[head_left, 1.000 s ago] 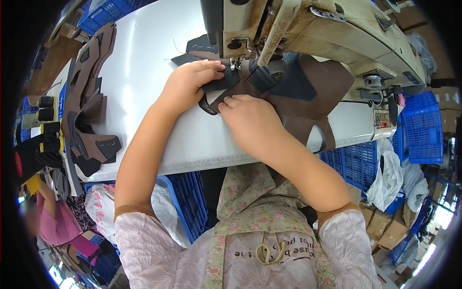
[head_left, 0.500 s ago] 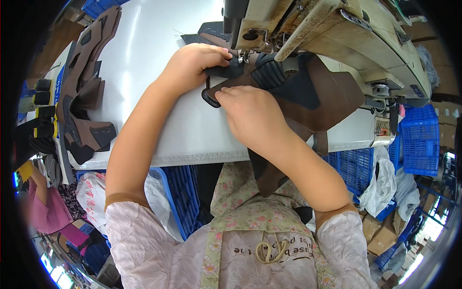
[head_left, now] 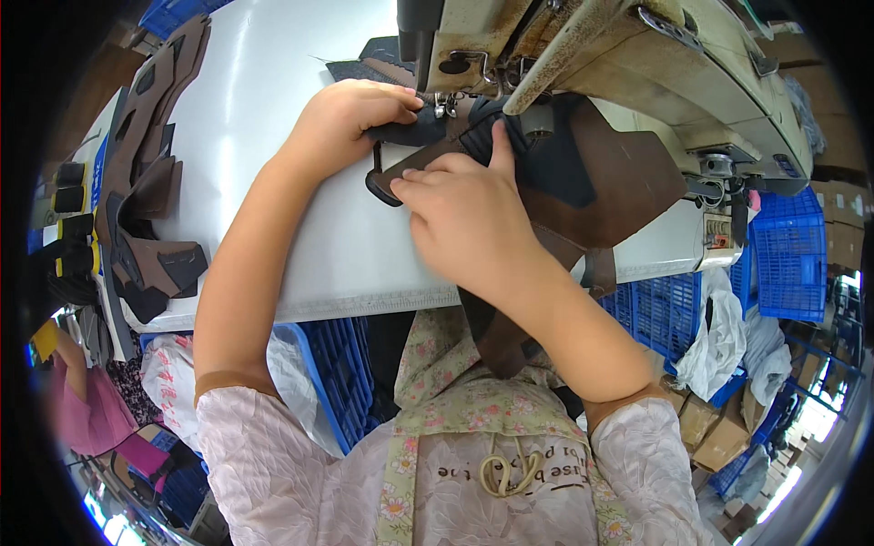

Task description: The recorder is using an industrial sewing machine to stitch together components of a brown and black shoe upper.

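Observation:
A brown leather piece with black panels (head_left: pixel 628 182) lies under the head of a sewing machine (head_left: pixel 583 55), and part of it hangs over the table's front edge. Left of the presser foot (head_left: pixel 445 105), my left hand (head_left: pixel 341 123) is closed on the piece's black strip, fingertips close to the foot. My right hand (head_left: pixel 469 214) grips the brown part near a black-edged loop, with one finger stretched out over the ribbed black panel (head_left: pixel 492 127). The fingers' undersides are hidden.
More brown and black cut pieces (head_left: pixel 150 182) lie stacked along the table's left side, and another dark piece (head_left: pixel 373 64) lies behind my left hand. Thread spools (head_left: pixel 71 200) stand at far left. Blue crates (head_left: pixel 787 255) are at right and below the table. Another person (head_left: pixel 91 400) sits at left.
One finger of my right hand has lifted away from the others and stretched toward the ribbed panel. The whole view has shifted slightly; both hands stay on the leather piece.

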`<state>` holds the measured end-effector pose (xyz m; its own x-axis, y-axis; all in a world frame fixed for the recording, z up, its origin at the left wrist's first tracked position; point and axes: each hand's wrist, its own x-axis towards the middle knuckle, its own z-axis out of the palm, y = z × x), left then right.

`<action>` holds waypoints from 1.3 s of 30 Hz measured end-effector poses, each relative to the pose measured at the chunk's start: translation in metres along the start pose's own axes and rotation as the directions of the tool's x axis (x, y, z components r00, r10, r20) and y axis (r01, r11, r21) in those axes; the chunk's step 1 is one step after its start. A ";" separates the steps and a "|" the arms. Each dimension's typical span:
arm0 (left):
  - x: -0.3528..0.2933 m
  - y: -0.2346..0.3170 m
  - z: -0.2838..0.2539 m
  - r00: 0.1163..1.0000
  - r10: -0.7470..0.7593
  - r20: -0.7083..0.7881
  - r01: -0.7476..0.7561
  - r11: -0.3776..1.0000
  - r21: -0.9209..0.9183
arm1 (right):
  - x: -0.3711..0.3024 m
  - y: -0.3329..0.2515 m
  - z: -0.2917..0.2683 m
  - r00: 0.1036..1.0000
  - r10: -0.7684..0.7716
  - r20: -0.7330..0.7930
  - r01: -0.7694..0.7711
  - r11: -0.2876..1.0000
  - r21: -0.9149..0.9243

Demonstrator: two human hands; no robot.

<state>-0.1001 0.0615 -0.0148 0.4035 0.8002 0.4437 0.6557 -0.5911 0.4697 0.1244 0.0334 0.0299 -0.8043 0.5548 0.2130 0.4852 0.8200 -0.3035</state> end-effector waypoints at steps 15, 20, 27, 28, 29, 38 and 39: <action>0.003 0.006 -0.005 0.999 -0.039 0.015 0.038 0.997 0.062 | 0.007 0.008 0.013 0.983 0.181 -0.023 -0.153 0.886 0.437; 0.004 0.002 -0.004 1.000 0.020 -0.014 -0.019 0.999 0.043 | 0.005 0.005 0.015 0.980 0.192 -0.051 -0.150 0.883 0.445; 0.005 0.002 -0.003 1.000 -0.017 0.004 0.017 0.999 0.049 | 0.006 0.004 0.020 0.976 0.205 -0.078 -0.151 0.887 0.437; 0.005 0.001 -0.003 1.000 -0.011 0.002 0.010 0.999 0.054 | 0.007 0.004 0.021 0.974 0.213 -0.073 -0.160 0.885 0.437; 0.005 0.001 -0.003 1.000 -0.008 0.003 0.008 0.999 0.053 | 0.007 0.004 0.021 0.974 0.215 -0.075 -0.162 0.885 0.437; 0.005 -0.002 -0.002 1.000 -0.004 -0.001 0.004 0.999 0.049 | 0.010 0.002 0.027 0.964 0.246 -0.098 -0.183 0.886 0.425; 0.005 -0.003 -0.002 1.000 -0.012 0.004 0.012 0.999 0.036 | 0.010 0.001 0.027 0.962 0.251 -0.104 -0.184 0.884 0.430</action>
<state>-0.1009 0.0673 -0.0122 0.3982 0.8078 0.4347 0.6834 -0.5773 0.4468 0.1076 0.0364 0.0070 -0.6168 0.7542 0.2253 0.4295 0.5623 -0.7066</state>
